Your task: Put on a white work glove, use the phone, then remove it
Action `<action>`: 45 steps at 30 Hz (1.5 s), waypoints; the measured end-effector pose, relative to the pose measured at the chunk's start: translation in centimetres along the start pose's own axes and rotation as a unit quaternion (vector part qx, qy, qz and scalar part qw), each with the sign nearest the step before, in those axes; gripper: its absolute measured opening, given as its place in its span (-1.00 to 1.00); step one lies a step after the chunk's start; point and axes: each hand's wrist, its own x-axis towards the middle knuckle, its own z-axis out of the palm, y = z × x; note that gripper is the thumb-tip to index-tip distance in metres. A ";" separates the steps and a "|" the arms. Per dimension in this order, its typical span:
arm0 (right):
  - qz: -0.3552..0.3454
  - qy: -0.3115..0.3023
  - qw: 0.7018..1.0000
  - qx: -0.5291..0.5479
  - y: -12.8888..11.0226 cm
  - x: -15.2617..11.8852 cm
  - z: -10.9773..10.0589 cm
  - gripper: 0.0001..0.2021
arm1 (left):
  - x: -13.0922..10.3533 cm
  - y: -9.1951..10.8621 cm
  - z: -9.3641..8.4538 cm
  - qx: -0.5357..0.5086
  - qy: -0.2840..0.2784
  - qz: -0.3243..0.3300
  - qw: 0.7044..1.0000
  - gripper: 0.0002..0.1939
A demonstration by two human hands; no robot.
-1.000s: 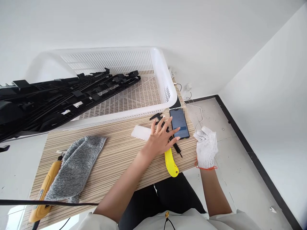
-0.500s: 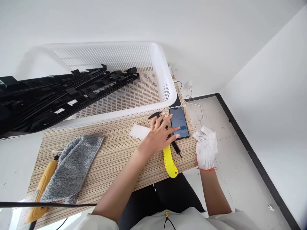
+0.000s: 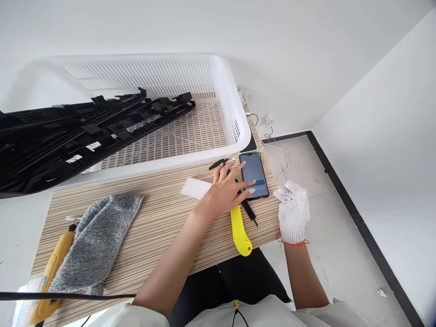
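Observation:
My left hand, bare, is spread palm down with its fingers apart. Its thumb and index finger reach over the lit screen of a phone lying face up. Beneath that hand runs a black tool that looks like a caliper, partly covered. A yellow plastic handle, like a utility knife's, sticks out below the palm toward me. To the left of the wrist lies a flat white piece. My right hand, in a white knitted glove, is at the table's right edge, fingers loosely bent, with nothing visible in them.
A large white plastic basket stands along the back of the wooden table, with long black plastic parts jutting out left. A grey cloth and a yellow-orange tool lie left. A black cable crosses the front left.
The view has shifted slightly, so the basket, cloth and orange tool appear a little further left. Both hands keep nearly the same place, the left over the phone.

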 end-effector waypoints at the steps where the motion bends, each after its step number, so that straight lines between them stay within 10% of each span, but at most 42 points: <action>1: 0.000 0.000 1.000 0.002 0.0 0.0 0.0 -0.60 | 0.1 0.0 0.0 0.008 0.004 -0.007 1.000 -0.53; 10: 0.004 0.002 1.000 -0.004 -0.4 0.2 0.1 -0.67 | 2.9 0.2 0.9 0.044 0.053 -0.062 0.996 -0.38; 45: -0.006 -0.032 0.999 -0.020 -0.9 -0.5 0.6 -0.52 | -0.1 0.3 -0.1 -0.012 -0.041 0.012 0.999 -0.53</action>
